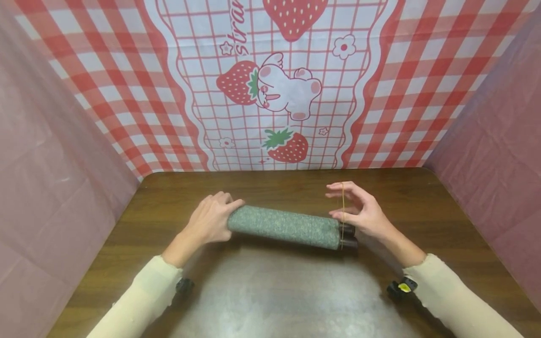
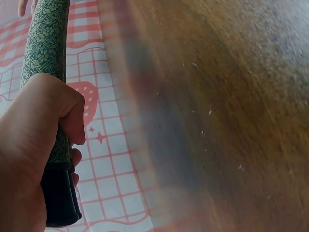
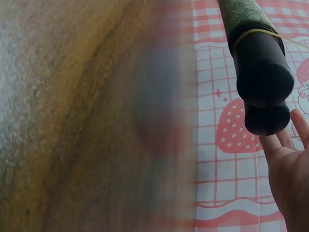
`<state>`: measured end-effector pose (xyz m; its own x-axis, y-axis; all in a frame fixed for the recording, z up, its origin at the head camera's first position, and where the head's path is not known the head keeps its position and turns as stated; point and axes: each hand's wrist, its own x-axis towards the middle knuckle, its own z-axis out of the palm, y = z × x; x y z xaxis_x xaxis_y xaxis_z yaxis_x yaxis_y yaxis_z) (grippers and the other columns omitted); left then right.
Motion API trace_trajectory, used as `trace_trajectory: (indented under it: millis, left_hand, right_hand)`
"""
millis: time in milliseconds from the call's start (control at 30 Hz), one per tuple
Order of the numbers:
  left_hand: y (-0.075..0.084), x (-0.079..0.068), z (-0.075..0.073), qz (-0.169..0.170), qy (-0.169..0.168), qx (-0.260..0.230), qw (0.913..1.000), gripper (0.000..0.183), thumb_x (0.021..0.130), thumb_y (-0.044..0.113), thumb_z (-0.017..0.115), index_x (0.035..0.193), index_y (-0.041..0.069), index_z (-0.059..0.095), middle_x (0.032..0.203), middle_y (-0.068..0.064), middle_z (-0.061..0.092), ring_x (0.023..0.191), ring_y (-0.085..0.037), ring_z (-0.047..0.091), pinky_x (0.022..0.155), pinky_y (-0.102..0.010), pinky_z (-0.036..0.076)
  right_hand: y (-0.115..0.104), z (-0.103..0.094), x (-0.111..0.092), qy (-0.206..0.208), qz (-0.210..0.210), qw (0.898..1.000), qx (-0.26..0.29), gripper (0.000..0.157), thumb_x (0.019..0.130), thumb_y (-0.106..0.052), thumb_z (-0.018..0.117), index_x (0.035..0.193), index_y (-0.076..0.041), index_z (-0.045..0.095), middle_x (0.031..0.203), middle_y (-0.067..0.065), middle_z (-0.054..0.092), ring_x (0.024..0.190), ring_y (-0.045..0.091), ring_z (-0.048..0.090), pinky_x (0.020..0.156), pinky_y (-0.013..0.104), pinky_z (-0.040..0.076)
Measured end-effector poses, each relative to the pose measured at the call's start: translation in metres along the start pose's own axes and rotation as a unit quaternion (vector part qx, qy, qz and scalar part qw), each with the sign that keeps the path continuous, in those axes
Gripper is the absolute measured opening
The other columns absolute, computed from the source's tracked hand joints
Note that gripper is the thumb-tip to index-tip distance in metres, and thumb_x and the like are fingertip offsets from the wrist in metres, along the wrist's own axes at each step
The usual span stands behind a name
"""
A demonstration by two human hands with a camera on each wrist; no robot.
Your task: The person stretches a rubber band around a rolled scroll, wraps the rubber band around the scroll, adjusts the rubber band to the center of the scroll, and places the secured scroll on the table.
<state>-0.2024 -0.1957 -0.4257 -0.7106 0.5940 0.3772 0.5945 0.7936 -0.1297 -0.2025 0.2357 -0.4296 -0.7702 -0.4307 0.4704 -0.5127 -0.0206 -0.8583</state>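
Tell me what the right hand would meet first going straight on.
The right hand points leftward, along the far side of the green roll; the left hand looks first in line, though depth is unclear and the roll could come sooner.

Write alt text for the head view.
A left hand grips a green roll; the right hand stretches a thin band by the roll's dark ends. Below is a wooden table, behind it a strawberry-print cloth.

Head view adequately bright; broad whitish glare on the near counter (image 1: 291,300), soft shadow below the green roll (image 1: 285,227). Wrist views show blurred reflections, glare.
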Motion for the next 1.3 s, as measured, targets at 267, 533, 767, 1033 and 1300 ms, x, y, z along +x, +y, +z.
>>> trace_trajectory:
  millis: [267, 533, 767, 1033, 1300]
  left_hand:
    - [0.0, -0.003, 0.001, 0.009, 0.006, 0.005, 0.9999, 0.08, 0.057, 0.019, 0.094, 0.135, 0.021, 0.076, 0.103, -0.007, 0.073, 0.089, -0.025, 0.066, 0.072, -0.041, 0.06]
    - [0.0, -0.004, 0.001, 0.012, 0.004, 0.013, 0.9998, 0.082, 0.057, 0.019, 0.095, 0.137, 0.022, 0.076, 0.105, -0.006, 0.074, 0.093, -0.026, 0.067, 0.075, -0.042, 0.06]
    - [0.001, -0.003, 0.001, 0.032, 0.002, 0.014, 0.9994, 0.08, 0.058, 0.018, 0.093, 0.136, 0.024, 0.077, 0.104, -0.005, 0.073, 0.093, -0.025, 0.065, 0.075, -0.041, 0.059]
    - [0.001, -0.004, -0.001, 0.022, 0.003, 0.005, 0.9997, 0.08, 0.058, 0.02, 0.095, 0.136, 0.023, 0.076, 0.106, -0.007, 0.074, 0.096, -0.026, 0.067, 0.078, -0.043, 0.061]
    - [0.0, -0.006, 0.001, 0.029, -0.002, 0.015, 0.9995, 0.081, 0.058, 0.021, 0.092, 0.137, 0.024, 0.076, 0.107, -0.006, 0.074, 0.096, -0.026, 0.067, 0.079, -0.042, 0.061]
  right_hand:
    - [0.0, -0.005, 0.007, 0.023, -0.018, 0.999, -0.02, 0.053, 0.093, 0.024, 0.072, 0.142, 0.023, 0.053, 0.147, -0.014, 0.073, 0.128, 0.006, 0.077, 0.091, 0.029, 0.069]
    - [-0.004, -0.005, 0.02, 0.062, -0.003, 0.998, -0.016, 0.036, 0.099, 0.02, 0.069, 0.135, 0.022, 0.064, 0.132, -0.012, 0.083, 0.115, 0.008, 0.084, 0.091, 0.029, 0.069]
    - [-0.011, -0.008, 0.034, 0.097, 0.029, 0.994, -0.026, 0.014, 0.099, 0.013, 0.074, 0.11, 0.022, 0.076, 0.109, -0.01, 0.089, 0.102, 0.005, 0.085, 0.089, 0.024, 0.068]
    - [-0.016, -0.006, 0.042, 0.102, 0.033, 0.993, -0.058, 0.011, 0.1, 0.009, 0.076, 0.106, 0.017, 0.079, 0.104, -0.015, 0.088, 0.097, 0.001, 0.085, 0.087, 0.017, 0.066]
    - [-0.014, 0.002, 0.042, 0.102, 0.014, 0.995, -0.018, 0.011, 0.099, 0.016, 0.072, 0.105, 0.025, 0.075, 0.106, -0.01, 0.089, 0.097, 0.004, 0.086, 0.089, 0.022, 0.068]
